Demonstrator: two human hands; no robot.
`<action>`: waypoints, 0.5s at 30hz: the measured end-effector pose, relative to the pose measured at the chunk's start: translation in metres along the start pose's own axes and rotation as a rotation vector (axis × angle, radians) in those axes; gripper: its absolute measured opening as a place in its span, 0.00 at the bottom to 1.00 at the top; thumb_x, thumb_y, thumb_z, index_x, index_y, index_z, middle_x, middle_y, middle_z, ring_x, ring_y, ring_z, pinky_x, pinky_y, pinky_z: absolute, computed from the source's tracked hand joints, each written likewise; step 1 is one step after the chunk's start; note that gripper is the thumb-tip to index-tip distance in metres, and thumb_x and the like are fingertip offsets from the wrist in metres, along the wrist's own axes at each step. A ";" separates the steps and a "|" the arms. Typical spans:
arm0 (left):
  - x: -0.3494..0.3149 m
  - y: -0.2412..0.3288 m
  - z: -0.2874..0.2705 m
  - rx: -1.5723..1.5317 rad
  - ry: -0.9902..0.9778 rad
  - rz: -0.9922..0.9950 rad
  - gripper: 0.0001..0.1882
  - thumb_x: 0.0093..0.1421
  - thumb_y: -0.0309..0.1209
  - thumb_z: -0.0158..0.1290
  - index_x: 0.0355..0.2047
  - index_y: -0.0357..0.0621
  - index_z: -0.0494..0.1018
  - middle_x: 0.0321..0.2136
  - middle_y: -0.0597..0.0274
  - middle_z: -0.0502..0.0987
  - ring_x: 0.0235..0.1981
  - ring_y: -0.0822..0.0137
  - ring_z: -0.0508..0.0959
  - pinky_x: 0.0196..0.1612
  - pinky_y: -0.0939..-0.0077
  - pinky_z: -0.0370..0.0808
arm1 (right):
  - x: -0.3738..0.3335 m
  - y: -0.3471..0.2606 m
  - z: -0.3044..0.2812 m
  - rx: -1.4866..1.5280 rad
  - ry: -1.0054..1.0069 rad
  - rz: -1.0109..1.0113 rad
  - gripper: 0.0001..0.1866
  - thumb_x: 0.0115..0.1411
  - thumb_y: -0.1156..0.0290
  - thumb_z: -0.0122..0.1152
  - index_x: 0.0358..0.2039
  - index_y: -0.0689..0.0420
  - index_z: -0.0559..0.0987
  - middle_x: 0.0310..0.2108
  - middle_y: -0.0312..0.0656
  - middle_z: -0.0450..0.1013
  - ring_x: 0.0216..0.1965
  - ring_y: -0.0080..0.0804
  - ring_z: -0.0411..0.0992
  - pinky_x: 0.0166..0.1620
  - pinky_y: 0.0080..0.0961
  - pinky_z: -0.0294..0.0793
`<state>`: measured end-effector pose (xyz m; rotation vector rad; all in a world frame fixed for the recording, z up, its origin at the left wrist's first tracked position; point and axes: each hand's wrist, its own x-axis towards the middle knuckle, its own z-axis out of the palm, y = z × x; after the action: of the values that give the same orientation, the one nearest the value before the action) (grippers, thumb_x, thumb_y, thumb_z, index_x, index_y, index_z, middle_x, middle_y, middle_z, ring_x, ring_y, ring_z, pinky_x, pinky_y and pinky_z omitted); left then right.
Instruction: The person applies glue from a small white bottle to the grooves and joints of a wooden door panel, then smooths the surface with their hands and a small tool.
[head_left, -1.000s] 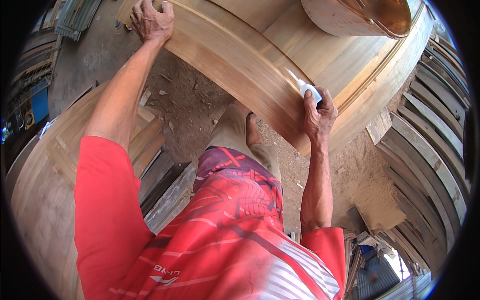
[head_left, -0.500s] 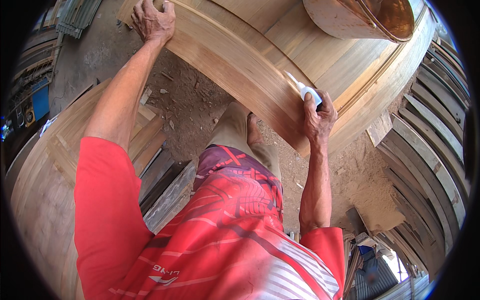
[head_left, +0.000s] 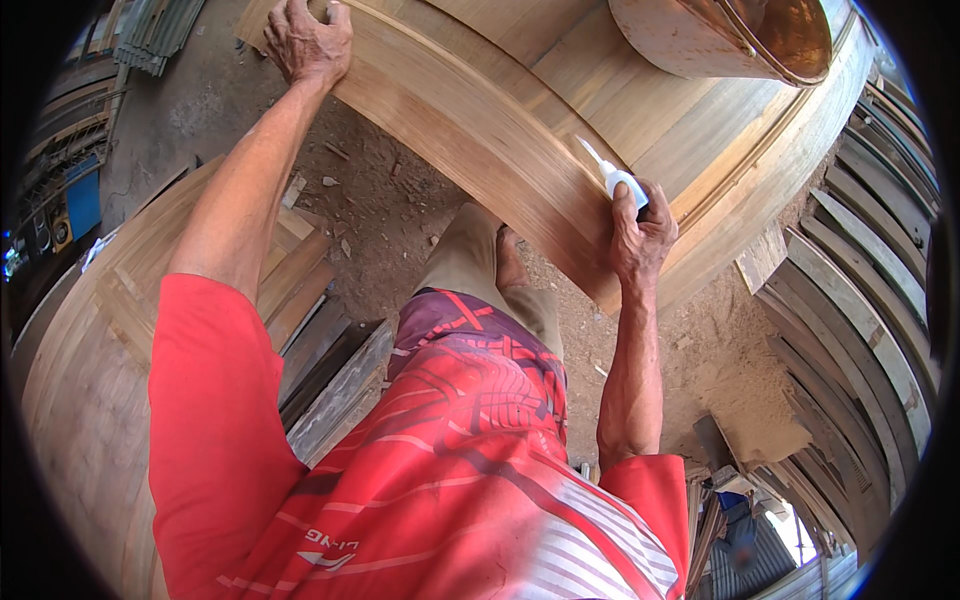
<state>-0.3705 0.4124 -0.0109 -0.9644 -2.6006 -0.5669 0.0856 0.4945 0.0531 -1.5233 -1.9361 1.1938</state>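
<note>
A panelled wooden door (head_left: 480,130) lies across the top of the view, its near edge in front of my legs. At its far left end, my left hand (head_left: 308,45) has its fingers curled on the wood near the corner; the fingertips are partly cut off by the frame. My right hand (head_left: 643,235) is wrapped round a small white squeeze bottle with a long thin nozzle (head_left: 607,172). The bottle is tilted, its nozzle pointing up and left over the moulding of the door. This hand is right by the door's near right part.
A rusty-looking bucket (head_left: 690,40) stands on the door at the upper right. Stacked planks (head_left: 850,300) line the right side. Another wooden panel (head_left: 80,370) lies to my left. Wood scraps and dust cover the dirt floor (head_left: 385,190); sawdust (head_left: 750,400) is heaped near the planks.
The bottle in my right hand has shifted and tilted very slightly to the right, its nozzle tip a little higher. My left hand stays at the same end of the door.
</note>
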 end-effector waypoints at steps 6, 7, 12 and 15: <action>-0.001 0.002 -0.001 -0.018 -0.014 -0.015 0.26 0.60 0.49 0.55 0.57 0.54 0.74 0.58 0.52 0.70 0.62 0.49 0.67 0.67 0.51 0.60 | 0.001 0.001 0.001 -0.009 0.010 -0.007 0.16 0.66 0.58 0.66 0.42 0.59 0.83 0.27 0.40 0.77 0.29 0.27 0.73 0.35 0.28 0.73; 0.000 0.003 -0.001 -0.018 -0.013 -0.015 0.26 0.60 0.49 0.55 0.57 0.54 0.74 0.58 0.52 0.70 0.62 0.49 0.67 0.67 0.51 0.60 | 0.001 0.001 0.002 -0.007 0.016 -0.017 0.16 0.66 0.58 0.66 0.42 0.59 0.83 0.27 0.40 0.77 0.29 0.27 0.73 0.35 0.27 0.73; 0.001 0.001 -0.001 -0.012 -0.013 -0.009 0.27 0.61 0.49 0.55 0.57 0.53 0.74 0.58 0.53 0.70 0.62 0.50 0.67 0.67 0.51 0.60 | 0.001 0.003 0.003 0.016 0.021 -0.029 0.16 0.66 0.58 0.66 0.42 0.60 0.83 0.28 0.40 0.77 0.30 0.26 0.73 0.36 0.27 0.73; 0.000 0.001 -0.001 -0.028 -0.022 -0.019 0.27 0.61 0.49 0.55 0.58 0.53 0.73 0.59 0.52 0.70 0.62 0.49 0.67 0.67 0.51 0.60 | 0.001 0.002 0.002 0.006 0.011 -0.003 0.17 0.66 0.57 0.66 0.42 0.60 0.83 0.28 0.40 0.77 0.30 0.26 0.73 0.36 0.27 0.73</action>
<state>-0.3696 0.4128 -0.0097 -0.9615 -2.6306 -0.6021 0.0848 0.4945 0.0503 -1.5201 -1.9256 1.1863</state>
